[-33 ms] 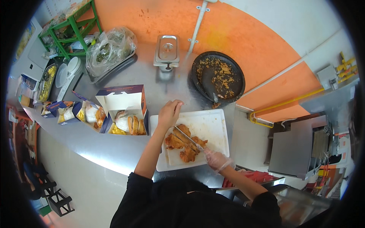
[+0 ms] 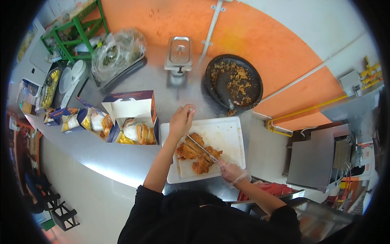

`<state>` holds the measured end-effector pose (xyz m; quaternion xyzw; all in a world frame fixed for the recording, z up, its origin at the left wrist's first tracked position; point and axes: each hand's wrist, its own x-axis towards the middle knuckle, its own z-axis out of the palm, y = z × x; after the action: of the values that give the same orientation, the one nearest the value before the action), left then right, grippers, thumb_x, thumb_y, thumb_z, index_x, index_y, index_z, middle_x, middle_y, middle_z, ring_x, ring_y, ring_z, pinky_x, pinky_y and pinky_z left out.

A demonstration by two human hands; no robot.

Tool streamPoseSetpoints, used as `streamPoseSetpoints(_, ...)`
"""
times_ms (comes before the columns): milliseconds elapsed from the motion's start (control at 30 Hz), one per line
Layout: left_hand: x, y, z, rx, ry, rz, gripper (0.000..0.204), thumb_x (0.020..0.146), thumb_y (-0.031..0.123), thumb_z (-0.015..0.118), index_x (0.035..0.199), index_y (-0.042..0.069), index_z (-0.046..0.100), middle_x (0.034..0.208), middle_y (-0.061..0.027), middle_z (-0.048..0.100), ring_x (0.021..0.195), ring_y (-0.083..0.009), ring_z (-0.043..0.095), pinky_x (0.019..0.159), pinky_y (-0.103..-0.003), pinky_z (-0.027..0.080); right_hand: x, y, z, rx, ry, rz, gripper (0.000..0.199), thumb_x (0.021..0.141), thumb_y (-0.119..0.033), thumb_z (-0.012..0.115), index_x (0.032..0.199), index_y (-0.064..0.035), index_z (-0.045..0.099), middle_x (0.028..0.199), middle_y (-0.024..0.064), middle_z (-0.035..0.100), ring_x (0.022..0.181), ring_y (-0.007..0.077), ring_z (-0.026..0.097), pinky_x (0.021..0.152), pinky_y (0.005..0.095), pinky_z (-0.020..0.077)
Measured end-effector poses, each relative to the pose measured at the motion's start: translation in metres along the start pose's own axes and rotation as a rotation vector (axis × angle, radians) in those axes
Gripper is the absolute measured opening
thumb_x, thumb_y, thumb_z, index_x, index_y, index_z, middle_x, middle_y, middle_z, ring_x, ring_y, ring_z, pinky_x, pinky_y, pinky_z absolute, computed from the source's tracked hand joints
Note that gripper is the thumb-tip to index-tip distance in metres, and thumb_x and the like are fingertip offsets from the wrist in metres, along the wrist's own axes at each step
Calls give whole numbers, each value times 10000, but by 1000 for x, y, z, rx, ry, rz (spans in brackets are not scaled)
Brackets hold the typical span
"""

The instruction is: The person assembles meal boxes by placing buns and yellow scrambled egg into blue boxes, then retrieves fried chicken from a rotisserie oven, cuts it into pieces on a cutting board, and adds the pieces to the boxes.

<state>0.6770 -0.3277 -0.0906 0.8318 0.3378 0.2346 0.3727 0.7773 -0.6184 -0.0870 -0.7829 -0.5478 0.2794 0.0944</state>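
Observation:
My right hand (image 2: 231,172), in a clear plastic glove, is closed round the handle of a knife (image 2: 202,149). Its long thin blade lies slantwise across browned fried chicken (image 2: 198,152), which is in several pieces on a white tray (image 2: 227,134). Bare and ungloved, my left hand (image 2: 181,122) hovers over the tray's far left edge, apart from the chicken. Its fingers are bent and pressed together, with nothing visible in them.
Left of the tray stand several open meal boxes (image 2: 129,106) with rice, yellow food and chicken. Behind are a lidded steel container (image 2: 178,53), a round black pan (image 2: 221,83) of crumbs, and a plastic bag (image 2: 118,51) on a dark tray. A green rack (image 2: 77,30) stands far left.

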Motion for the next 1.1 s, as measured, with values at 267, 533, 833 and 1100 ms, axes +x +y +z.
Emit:
streamPoseSetpoints(267, 5, -3, 2, 17, 56, 40, 240, 971, 271, 452, 1066, 100, 591, 769, -107, 550, 763, -300, 551, 701, -404, 439, 14, -14, -4, -80, -106, 167, 349, 976, -351, 331, 1236, -181, 488, 771, 200, 637, 616, 417, 606, 543, 523, 479)
streamPoseSetpoints(533, 32, 16, -9, -166, 91, 41, 263, 977, 284, 435, 1081, 103, 595, 820, -134, 592, 818, -318, 583, 742, -418, 445, 12, -24, -53, -134, -72, 123, 309, 973, -335, 350, 1191, -158, 481, 811, 201, 641, 645, 419, 614, 557, 527, 484)
streamPoseSetpoints(833, 23, 0, 14, -31, -63, -68, 310, 997, 337, 356, 1126, 138, 555, 843, -143, 606, 821, -327, 598, 747, -424, 450, 18, -3, -19, -101, 64, 23, 182, 970, -254, 410, 1025, -102, 493, 694, 174, 610, 584, 404, 597, 512, 527, 466)
streamPoseSetpoints(1100, 19, 0, 15, 6, -52, -44, 295, 994, 327, 368, 1119, 140, 558, 762, -122, 576, 753, -316, 578, 705, -425, 443, 21, 8, -16, -133, 57, 32, 250, 963, -297, 417, 1113, -116, 504, 706, 172, 624, 570, 415, 583, 497, 528, 459)
